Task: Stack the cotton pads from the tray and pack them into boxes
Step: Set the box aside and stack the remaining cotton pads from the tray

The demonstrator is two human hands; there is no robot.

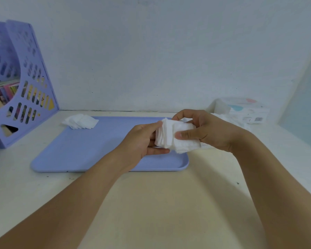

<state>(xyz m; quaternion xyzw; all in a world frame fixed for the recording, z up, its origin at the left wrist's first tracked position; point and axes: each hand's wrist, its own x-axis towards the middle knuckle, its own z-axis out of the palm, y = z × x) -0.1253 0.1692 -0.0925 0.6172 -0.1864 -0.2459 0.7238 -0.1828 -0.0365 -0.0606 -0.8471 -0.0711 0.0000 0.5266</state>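
At the far left of the table (151,203), left of the tray (83,150), stands a lilac perforated file rack (25,83) against the wall, with colourful book spines showing through its slots and a dark object, too cropped to identify, at the frame edge below it. The lilac tray lies flat on the table with its long side toward the person. On the tray's far left corner, partly overhanging the rim, rests a small loose pile of cotton pads (80,121), fanned and uneven. Over the tray's right end, held above its surface, is a thicker stack of cotton pads (176,139), white and square, its layers slightly offset. The left hand (144,141) supports this stack from the left, thumb on its upper edge and fingers curled beneath it. The right hand (203,130) grips the same stack from the right, thumb pressed on the near face and fingers wrapped round the far side, so both hands are closed on the stack. Right of the tray, behind the right hand, more white pads lie in a loose heap (228,119) on the table. Beyond that heap, near the wall, sits 1 white box (244,110) with pink and blue markings and a barcode on its side.
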